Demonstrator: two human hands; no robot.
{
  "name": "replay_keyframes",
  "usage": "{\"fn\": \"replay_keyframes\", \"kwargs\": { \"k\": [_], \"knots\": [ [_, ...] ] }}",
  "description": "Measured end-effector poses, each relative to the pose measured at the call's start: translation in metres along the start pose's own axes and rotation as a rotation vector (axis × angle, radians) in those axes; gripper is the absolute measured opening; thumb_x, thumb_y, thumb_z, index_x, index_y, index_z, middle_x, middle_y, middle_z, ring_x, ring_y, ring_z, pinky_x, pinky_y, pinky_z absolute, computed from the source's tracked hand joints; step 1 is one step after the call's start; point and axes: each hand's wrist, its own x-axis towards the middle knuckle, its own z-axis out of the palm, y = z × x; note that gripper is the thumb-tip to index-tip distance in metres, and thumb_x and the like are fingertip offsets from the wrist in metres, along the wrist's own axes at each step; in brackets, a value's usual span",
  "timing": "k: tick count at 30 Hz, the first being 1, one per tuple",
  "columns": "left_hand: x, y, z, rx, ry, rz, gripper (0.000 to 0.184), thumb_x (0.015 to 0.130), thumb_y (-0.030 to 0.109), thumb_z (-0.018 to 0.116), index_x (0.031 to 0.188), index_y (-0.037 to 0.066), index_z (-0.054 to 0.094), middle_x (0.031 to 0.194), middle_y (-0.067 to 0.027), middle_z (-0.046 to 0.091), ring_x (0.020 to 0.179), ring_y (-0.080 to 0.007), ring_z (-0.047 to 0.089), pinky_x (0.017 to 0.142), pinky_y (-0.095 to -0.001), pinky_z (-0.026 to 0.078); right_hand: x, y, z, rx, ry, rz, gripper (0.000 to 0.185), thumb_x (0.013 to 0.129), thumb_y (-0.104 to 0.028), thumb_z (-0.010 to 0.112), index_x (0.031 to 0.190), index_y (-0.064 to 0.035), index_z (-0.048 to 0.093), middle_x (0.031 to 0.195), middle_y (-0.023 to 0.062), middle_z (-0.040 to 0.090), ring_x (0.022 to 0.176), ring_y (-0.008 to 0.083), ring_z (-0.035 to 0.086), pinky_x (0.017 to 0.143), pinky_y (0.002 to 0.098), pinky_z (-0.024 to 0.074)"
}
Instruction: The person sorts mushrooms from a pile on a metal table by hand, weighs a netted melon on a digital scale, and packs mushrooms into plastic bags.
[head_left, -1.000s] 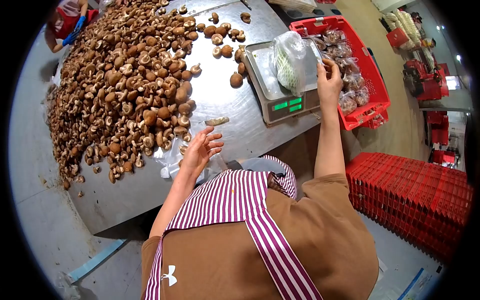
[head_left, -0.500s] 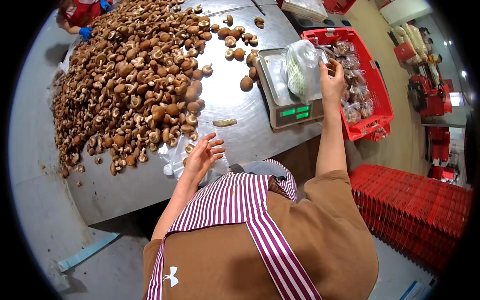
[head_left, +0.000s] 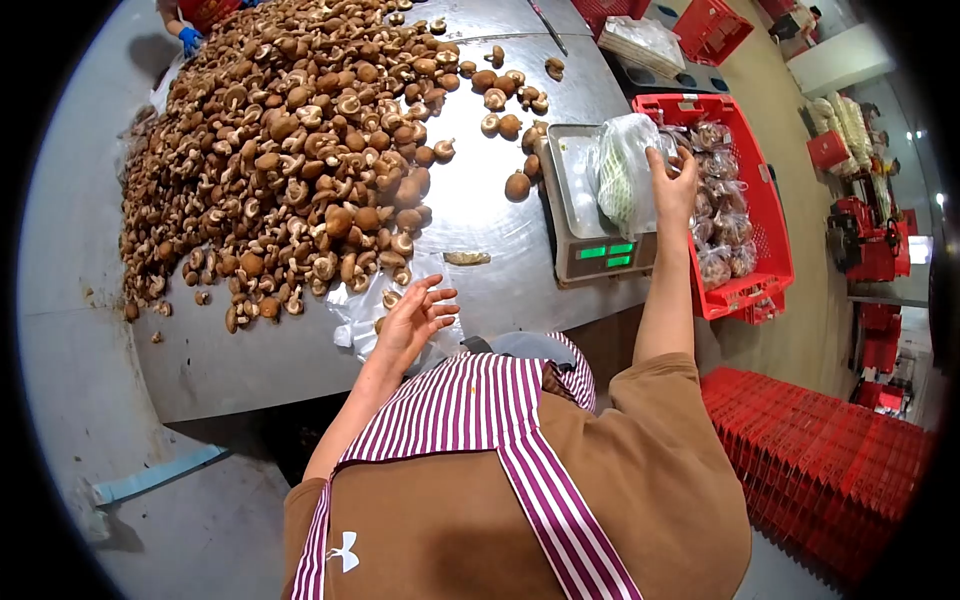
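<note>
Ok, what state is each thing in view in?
Scale: on, display lit green
Clear bag: resting on the scale
Right hand: at the clear bag, grip unclear
Left hand: open, fingers curved
Loose plastic: crumpled
Red crate: open-topped, holding filled bags
Mushroom pile: loose, unbagged

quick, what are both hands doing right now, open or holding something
Left hand: open, nothing seen in it.
Right hand: partly curled beside the clear bag on the scale; whether it grips anything cannot be told.
</note>
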Motion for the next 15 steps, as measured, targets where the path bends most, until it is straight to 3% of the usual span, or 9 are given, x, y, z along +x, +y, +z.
{"fn": "replay_keyframes", "kwargs": {
  "k": [2,3,4,6,8,10,12,15],
  "knots": [
    [0.001,-0.001,0.0,-0.016,-0.039,0.01,0.045,0.105,0.033,0.047,0.138,0.003,0.041,0.12,-0.0182,0.06,0.102,-0.0245,0.064,0.089,-0.038,0.053,0.007,0.014,0.011,-0.158,-0.03,-0.004,0.068,0.081,-0.044,0.077,0.128,0.0007,0.056,0.112,0.0182,0.063,0.102,0.0299,0.062,0.089,0.0407,0.0493],
    [0.003,-0.001,0.001,-0.021,-0.041,0.019,0.045,0.105,0.033,0.047,0.138,0.003,0.041,0.12,-0.0182,0.06,0.102,-0.0245,0.064,0.089,-0.038,0.053,0.005,0.009,0.013,-0.204,0.039,-0.044,0.051,0.084,-0.039,0.075,0.114,0.0011,0.063,0.097,0.0155,0.066,0.085,0.0265,0.061,0.078,0.0392,0.0496],
    [0.004,-0.001,0.001,-0.03,-0.042,0.02,0.045,0.105,0.033,0.046,0.138,0.003,0.041,0.121,-0.0184,0.06,0.102,-0.0246,0.064,0.089,-0.038,0.053,0.01,0.014,0.016,-0.201,0.036,-0.054,0.051,0.084,-0.039,0.075,0.114,0.0011,0.063,0.097,0.0155,0.066,0.085,0.0265,0.061,0.078,0.0392,0.0496],
    [0.003,-0.002,-0.001,-0.044,-0.035,0.03,0.045,0.105,0.033,0.046,0.138,0.003,0.041,0.121,-0.0186,0.06,0.103,-0.0247,0.064,0.089,-0.0381,0.053,0.019,0.04,0.023,0.053,-0.056,-0.032,0.032,0.089,-0.03,0.071,0.094,0.0016,0.065,0.077,0.0067,0.062,0.067,0.0178,0.052,0.064,0.0339,0.0445],
    [0.004,-0.001,-0.003,-0.021,-0.071,0.029,0.044,0.105,0.032,0.046,0.138,0.004,0.041,0.12,-0.018,0.06,0.104,-0.025,0.064,0.089,-0.0377,0.053,0.025,0.044,0.025,0.491,-0.157,0.23,0.017,0.096,-0.017,0.062,0.096,-0.0012,0.067,0.08,-0.0056,0.058,0.068,0.0066,0.047,0.061,0.0242,0.039],
    [0.004,-0.004,-0.005,-0.021,-0.057,0.023,0.044,0.105,0.032,0.047,0.139,0.004,0.041,0.121,-0.0177,0.06,0.104,-0.0253,0.064,0.09,-0.0379,0.053,0.011,0.021,0.02,0.638,-0.184,0.155,0.014,0.098,-0.015,0.06,0.094,-0.003,0.066,0.081,-0.0068,0.056,0.071,0.0047,0.044,0.062,0.0228,0.0355],
    [0.006,-0.011,-0.012,-0.04,-0.059,0.029,0.049,0.102,0.032,0.052,0.141,0.004,0.041,0.124,-0.0181,0.059,0.105,-0.0282,0.063,0.091,-0.0416,0.053,-0.01,-0.024,-0.002,0.668,-0.366,0.029,0.017,0.1,-0.013,0.055,0.086,-0.0055,0.06,0.079,-0.0057,0.051,0.072,0.0046,0.039,0.063,0.0227,0.0326],
    [0.01,-0.019,-0.01,-0.006,-0.083,-0.026,0.06,0.098,0.038,0.059,0.144,0.007,0.038,0.127,-0.0183,0.059,0.109,-0.0294,0.062,0.095,-0.0436,0.051,-0.054,-0.108,-0.028,0.715,-0.484,0.056,0.014,0.1,-0.01,0.052,0.091,-0.0068,0.062,0.08,-0.0075,0.049,0.071,0.0042,0.04,0.062,0.0226,0.032]
  ]
}}
